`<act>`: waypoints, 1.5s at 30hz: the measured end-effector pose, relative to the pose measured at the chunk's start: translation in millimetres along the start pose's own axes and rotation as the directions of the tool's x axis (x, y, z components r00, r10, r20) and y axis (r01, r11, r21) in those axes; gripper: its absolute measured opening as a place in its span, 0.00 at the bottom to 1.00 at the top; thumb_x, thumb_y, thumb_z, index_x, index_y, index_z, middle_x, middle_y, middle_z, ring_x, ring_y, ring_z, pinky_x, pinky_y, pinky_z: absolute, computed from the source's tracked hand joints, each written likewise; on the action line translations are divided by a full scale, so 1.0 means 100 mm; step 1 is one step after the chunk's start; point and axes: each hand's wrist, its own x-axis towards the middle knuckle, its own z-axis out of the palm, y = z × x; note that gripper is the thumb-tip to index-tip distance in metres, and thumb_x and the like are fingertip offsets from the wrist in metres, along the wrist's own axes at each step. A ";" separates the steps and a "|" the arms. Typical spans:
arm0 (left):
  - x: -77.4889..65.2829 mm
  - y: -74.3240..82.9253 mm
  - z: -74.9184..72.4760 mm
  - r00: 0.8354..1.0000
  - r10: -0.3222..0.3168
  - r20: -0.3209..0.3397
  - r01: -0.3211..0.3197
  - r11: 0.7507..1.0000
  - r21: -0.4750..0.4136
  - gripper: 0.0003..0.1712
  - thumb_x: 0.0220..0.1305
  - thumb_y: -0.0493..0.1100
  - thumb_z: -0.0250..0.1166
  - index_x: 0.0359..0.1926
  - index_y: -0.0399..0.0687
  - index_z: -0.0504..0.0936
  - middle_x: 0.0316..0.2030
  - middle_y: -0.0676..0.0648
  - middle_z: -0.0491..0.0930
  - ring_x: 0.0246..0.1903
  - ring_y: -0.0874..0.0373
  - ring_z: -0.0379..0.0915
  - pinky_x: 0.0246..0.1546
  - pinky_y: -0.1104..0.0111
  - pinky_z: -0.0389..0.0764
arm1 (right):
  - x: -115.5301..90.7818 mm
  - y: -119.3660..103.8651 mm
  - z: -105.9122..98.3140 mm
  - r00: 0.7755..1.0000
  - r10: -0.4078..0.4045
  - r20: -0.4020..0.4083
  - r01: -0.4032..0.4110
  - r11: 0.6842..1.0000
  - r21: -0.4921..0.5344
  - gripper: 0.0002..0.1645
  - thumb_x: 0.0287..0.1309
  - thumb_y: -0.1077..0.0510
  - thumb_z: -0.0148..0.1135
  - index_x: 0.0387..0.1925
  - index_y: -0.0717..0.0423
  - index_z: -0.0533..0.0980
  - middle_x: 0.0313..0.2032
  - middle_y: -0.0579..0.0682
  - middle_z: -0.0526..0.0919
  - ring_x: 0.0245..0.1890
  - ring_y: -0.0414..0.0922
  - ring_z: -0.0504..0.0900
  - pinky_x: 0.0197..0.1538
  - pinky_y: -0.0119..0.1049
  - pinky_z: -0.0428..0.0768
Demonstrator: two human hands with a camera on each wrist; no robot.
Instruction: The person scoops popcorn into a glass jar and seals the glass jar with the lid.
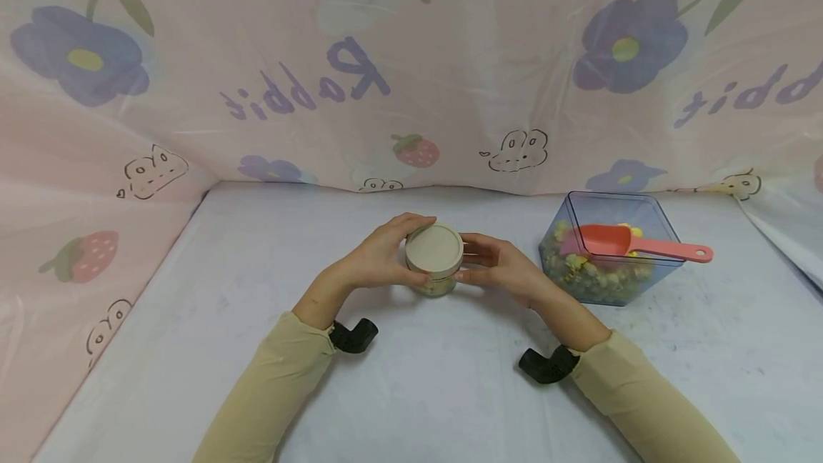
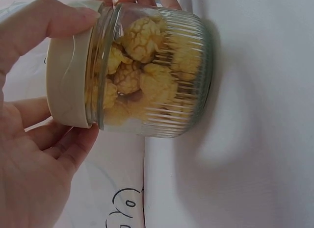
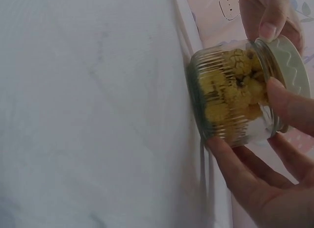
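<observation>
A ribbed glass jar [image 2: 162, 76] of popcorn stands upright on the white table, with a cream lid [image 1: 434, 249] on its top. My left hand [image 1: 379, 256] grips the lid from the left, thumb on the near side and fingers round the far side. From the right, my right hand [image 1: 501, 270] holds the jar, its thumb near the neck and its fingers along the glass, one of them low by the base in the right wrist view. Yellow popcorn pieces [image 3: 235, 86] show through the glass.
To the right stands a clear bluish square tub [image 1: 656, 223] part filled with popcorn [image 1: 598, 277]. A red scoop [image 1: 669, 247] lies in it, its handle sticking out over the right rim. A printed pink curtain [image 1: 437, 113] borders the table at the back and left.
</observation>
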 end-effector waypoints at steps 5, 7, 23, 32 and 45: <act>0.00 0.00 0.00 1.000 0.008 0.004 -0.008 1.000 -0.002 0.48 0.45 0.39 0.76 0.68 0.39 0.64 0.63 0.42 0.67 0.64 0.48 0.63 0.65 0.51 0.64 | 0.00 0.00 0.00 1.000 0.000 0.000 0.000 1.000 -0.008 0.42 0.54 0.65 0.67 0.68 0.63 0.60 0.65 0.64 0.68 0.65 0.60 0.68 0.62 0.50 0.73; 0.00 0.00 -0.01 1.000 0.020 0.007 -0.020 1.000 0.002 0.48 0.45 0.39 0.76 0.68 0.38 0.64 0.63 0.41 0.67 0.63 0.48 0.63 0.65 0.51 0.64 | 0.00 0.00 0.00 1.000 0.000 0.001 0.000 1.000 -0.013 0.42 0.54 0.64 0.67 0.68 0.63 0.60 0.64 0.64 0.68 0.65 0.59 0.68 0.62 0.50 0.72; 0.03 -0.06 -0.04 0.996 0.080 0.044 -0.080 0.997 -0.016 0.48 0.45 0.37 0.75 0.68 0.37 0.64 0.63 0.39 0.67 0.63 0.47 0.63 0.65 0.50 0.64 | 0.00 0.00 -0.01 1.000 0.001 -0.002 -0.001 1.000 -0.027 0.41 0.54 0.63 0.68 0.68 0.62 0.61 0.65 0.63 0.68 0.65 0.60 0.67 0.63 0.52 0.71; -0.01 -0.09 -0.01 0.998 0.023 0.051 -0.020 0.999 -0.042 0.56 0.44 0.40 0.77 0.72 0.41 0.55 0.66 0.41 0.64 0.64 0.48 0.61 0.66 0.50 0.62 | 0.00 0.00 -0.01 1.000 0.007 0.001 -0.007 1.000 -0.021 0.42 0.54 0.63 0.67 0.68 0.62 0.60 0.65 0.63 0.67 0.65 0.60 0.67 0.63 0.53 0.70; -0.05 -0.22 0.10 1.000 -0.028 0.000 0.027 0.985 -0.168 0.55 0.41 0.39 0.80 0.68 0.38 0.60 0.65 0.42 0.66 0.66 0.49 0.62 0.67 0.58 0.63 | -0.04 -0.07 -0.07 0.998 -0.050 0.045 0.052 0.997 -0.050 0.42 0.54 0.63 0.68 0.69 0.60 0.61 0.66 0.62 0.67 0.67 0.59 0.66 0.66 0.55 0.66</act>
